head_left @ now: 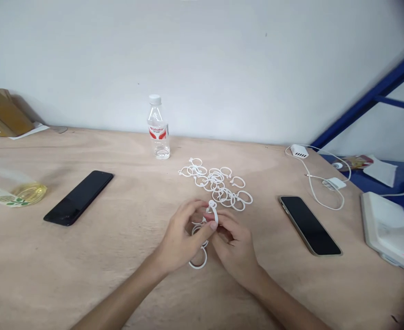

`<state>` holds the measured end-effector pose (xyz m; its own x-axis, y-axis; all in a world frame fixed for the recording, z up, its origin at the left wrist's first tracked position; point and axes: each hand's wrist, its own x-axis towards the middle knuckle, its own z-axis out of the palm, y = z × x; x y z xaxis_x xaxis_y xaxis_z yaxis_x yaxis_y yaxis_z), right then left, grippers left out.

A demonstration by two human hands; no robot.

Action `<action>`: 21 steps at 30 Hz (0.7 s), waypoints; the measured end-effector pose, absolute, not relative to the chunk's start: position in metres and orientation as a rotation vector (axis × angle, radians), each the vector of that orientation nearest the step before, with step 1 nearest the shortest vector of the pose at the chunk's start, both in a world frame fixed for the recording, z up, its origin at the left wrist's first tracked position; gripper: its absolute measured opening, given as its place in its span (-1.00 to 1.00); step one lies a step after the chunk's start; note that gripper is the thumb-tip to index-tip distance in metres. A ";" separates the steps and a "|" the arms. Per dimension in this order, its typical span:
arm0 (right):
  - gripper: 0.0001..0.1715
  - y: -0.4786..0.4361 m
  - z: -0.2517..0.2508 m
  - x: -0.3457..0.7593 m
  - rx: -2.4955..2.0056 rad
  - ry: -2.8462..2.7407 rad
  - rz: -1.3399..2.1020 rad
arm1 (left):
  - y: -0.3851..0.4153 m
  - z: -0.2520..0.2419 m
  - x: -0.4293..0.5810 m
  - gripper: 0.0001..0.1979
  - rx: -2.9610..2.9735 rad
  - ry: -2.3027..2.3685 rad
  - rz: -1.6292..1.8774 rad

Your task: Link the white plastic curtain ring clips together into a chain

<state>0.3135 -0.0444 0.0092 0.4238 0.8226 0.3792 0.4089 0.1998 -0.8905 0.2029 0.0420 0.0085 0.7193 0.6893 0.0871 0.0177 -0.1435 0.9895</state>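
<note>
A white plastic curtain ring (216, 214) with a small round eyelet on top is held up between my hands. My left hand (181, 236) pinches it, the thumb pressed on its lower side. My right hand (238, 245) closes on the same ring from the right, its fingertips partly hidden behind it. More white rings (198, 267) lie on the table beneath and between my hands, partly covered by the left fingers. Just beyond my fingertips spreads a loose pile of several similar rings (215, 181).
A clear bottle (157, 133) stands behind the pile. Black phones lie left (80, 197) and right (310, 224). At right are a white charger (298, 151) with cables and a white device (390, 233). A cardboard box (5, 112) and clear plastic packaging (26, 193) sit left.
</note>
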 end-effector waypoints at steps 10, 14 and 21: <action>-0.80 -0.041 0.015 0.317 -1.364 -0.904 0.698 | 0.052 0.009 0.195 -0.71 1.774 0.599 0.646; -0.64 -0.040 0.015 0.327 -1.346 -0.785 0.835 | 0.052 0.008 0.194 -0.76 1.824 0.462 0.555; -0.64 -0.038 0.007 0.328 -1.265 -0.787 0.936 | 0.049 0.004 0.195 -0.73 1.836 0.400 0.547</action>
